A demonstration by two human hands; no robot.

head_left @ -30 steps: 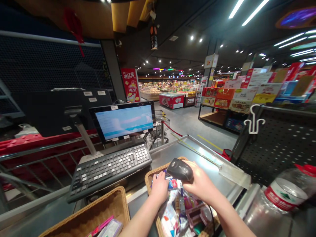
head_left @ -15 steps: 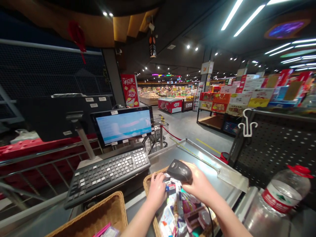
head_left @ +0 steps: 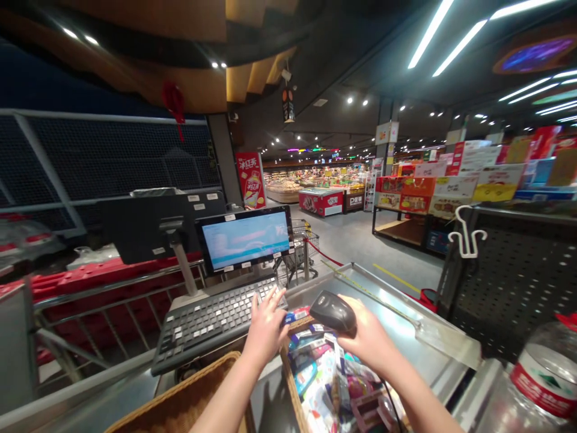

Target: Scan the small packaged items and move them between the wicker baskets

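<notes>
i've got the right hand (head_left: 367, 343) clenched around a black handheld barcode scanner (head_left: 333, 313), held over a wicker basket (head_left: 289, 379) of packaged goods (head_left: 315, 379) at bottom centre of the frame. the left hand (head_left: 265, 329) is released, fingers spread, at the right end of the keyboard (head_left: 202, 322), beside the steel bench (head_left: 387, 307).

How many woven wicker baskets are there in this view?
2. One tan wicker basket stands at the lower left, mostly out of frame; the second, full of packaged goods, lies beneath the left hand and right hand. More may be hidden.
</notes>
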